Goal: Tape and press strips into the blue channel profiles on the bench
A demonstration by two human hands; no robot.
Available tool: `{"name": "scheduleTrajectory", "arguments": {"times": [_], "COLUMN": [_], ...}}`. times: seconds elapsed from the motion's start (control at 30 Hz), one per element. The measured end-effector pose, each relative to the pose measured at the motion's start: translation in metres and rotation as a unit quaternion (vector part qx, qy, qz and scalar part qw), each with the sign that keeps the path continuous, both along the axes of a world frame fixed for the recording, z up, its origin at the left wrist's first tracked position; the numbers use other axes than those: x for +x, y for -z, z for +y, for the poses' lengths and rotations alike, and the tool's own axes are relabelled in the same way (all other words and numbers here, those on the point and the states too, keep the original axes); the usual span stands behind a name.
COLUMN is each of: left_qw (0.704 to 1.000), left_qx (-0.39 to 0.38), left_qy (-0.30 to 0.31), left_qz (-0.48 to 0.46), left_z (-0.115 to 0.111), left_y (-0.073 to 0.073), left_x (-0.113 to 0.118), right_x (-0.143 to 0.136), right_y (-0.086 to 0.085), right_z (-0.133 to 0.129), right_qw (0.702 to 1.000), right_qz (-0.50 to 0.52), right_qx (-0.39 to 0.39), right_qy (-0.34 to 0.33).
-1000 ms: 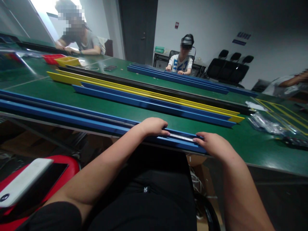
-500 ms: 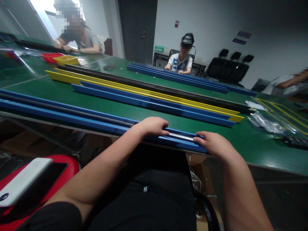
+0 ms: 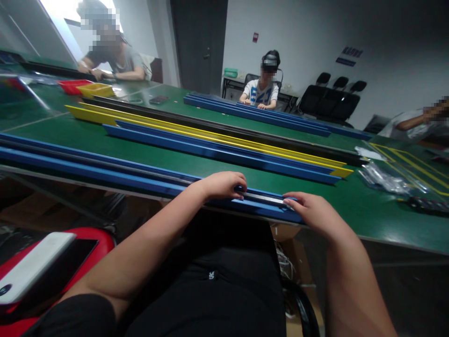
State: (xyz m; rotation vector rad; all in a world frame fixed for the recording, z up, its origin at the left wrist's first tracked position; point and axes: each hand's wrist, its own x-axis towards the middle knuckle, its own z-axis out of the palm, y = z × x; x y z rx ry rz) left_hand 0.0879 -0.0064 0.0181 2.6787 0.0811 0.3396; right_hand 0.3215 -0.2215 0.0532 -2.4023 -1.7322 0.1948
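A long blue channel lies along the near edge of the table, with a thin black strip running inside it. My left hand is over the channel, its fingers curled and closed on the black strip. Farther right, my right hand pinches the end of a narrow white strip in the channel. The white strip shows only between the two hands, with a dark stretch beside the left fingertips. My fingers partly hide both strips.
Beyond lie another blue channel, a yellow channel and black bars on the green table. Clear plastic bags are at right. Two people sit opposite; another is at the far right. A red stool holds a phone.
Less of the white strip shows now; a dark stretch has appeared beside my left fingers. My left fingers have lifted and curled slightly. The right hand stays nearly in place.
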Motion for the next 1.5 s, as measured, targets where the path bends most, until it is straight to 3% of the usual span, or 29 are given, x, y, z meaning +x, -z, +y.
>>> {"name": "scheduleTrajectory", "arguments": {"times": [0.23, 0.7, 1.5], "left_qw": [0.998, 0.995, 0.982], "left_qx": [0.015, 0.012, -0.01], "left_qy": [-0.053, -0.103, -0.16], "left_qz": [-0.035, 0.001, 0.103], "left_z": [0.007, 0.02, 0.042], "left_y": [0.002, 0.003, -0.011], "left_x": [-0.023, -0.066, -0.103], "right_x": [-0.002, -0.01, -0.01], "right_y": [-0.001, 0.017, 0.025], "right_z": [-0.007, -0.028, -0.032], "right_qw": [0.999, 0.996, 0.989], "right_qz": [0.009, -0.068, -0.083], "right_qx": [0.044, 0.054, 0.121], "right_qy": [-0.005, 0.007, 0.016]}}
